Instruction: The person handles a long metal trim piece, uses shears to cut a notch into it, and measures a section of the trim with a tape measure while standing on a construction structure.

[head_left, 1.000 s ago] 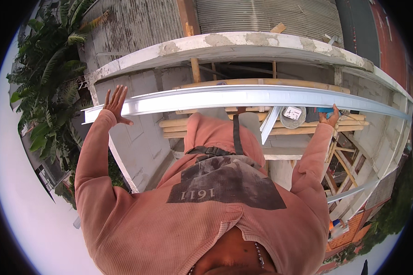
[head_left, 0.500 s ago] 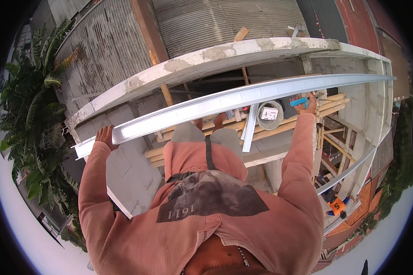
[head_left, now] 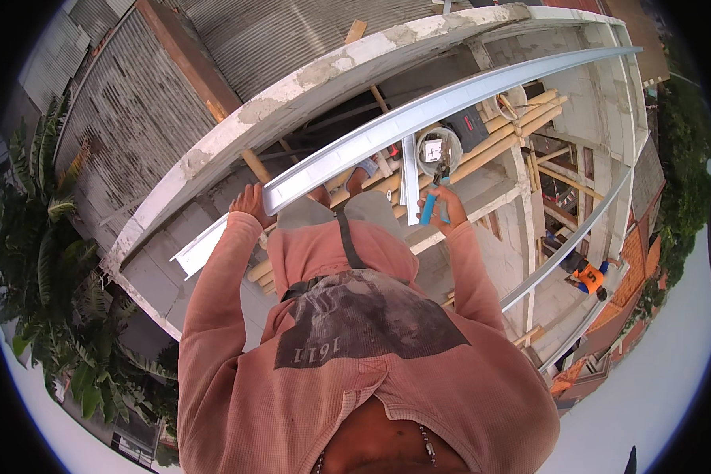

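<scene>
My left hand [head_left: 249, 204] grips the long silver metal channel [head_left: 454, 99], which runs diagonally from lower left to upper right above my bare feet. My right hand [head_left: 452, 212] holds cutting snips with blue handles [head_left: 429, 207], their jaws pointing upward, just below the channel and apart from it. Beside them, a shorter metal piece [head_left: 411, 178] lies under the long one, and a pale bucket [head_left: 424, 164] has a white printed box in it. A dark grey case [head_left: 467, 128] sits to the bucket's right.
Bamboo poles [head_left: 537, 118] form a platform below me inside a concrete beam frame [head_left: 300, 83]. Another metal channel [head_left: 569, 241] runs at the right, near a co-worker in an orange top [head_left: 589, 276] lower down. Corrugated roofs [head_left: 134, 118] and plants [head_left: 43, 261] lie beyond.
My right hand has come inward from the far right with the snips. My left hand is now closed on the channel, having been spread earlier. The view has shifted, tilting the channel more diagonally.
</scene>
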Tool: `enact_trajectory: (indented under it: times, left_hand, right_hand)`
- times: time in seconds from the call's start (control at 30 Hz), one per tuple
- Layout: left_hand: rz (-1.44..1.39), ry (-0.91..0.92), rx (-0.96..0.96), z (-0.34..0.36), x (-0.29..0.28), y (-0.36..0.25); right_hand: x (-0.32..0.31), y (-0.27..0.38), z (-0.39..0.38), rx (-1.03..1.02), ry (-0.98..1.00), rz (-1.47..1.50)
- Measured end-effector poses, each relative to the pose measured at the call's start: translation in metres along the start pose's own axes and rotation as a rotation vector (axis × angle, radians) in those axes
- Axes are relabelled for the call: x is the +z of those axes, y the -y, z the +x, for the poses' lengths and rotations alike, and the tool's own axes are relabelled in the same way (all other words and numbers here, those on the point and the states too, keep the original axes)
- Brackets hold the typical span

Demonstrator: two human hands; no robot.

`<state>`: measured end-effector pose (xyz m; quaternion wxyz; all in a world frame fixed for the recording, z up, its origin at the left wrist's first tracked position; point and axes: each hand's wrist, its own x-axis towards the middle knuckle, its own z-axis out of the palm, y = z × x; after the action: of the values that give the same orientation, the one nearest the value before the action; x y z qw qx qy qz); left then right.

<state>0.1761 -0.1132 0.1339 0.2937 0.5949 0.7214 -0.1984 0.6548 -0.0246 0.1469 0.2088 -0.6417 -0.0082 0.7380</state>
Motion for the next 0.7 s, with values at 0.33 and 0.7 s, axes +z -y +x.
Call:
enact_trajectory:
  times: [0.33, 0.7]
  left_hand:
    - [-0.193, 0.174, 0.209, 0.011, 0.027, -0.068]
    - [-0.482, 0.681, 0.118, 0.049, 0.016, -0.074]
  right_hand:
    - [0.021, -0.043, -0.058, 0.13, 0.125, -0.79]
    - [0.015, -0.008, -0.071, 0.192, 0.128, -0.915]
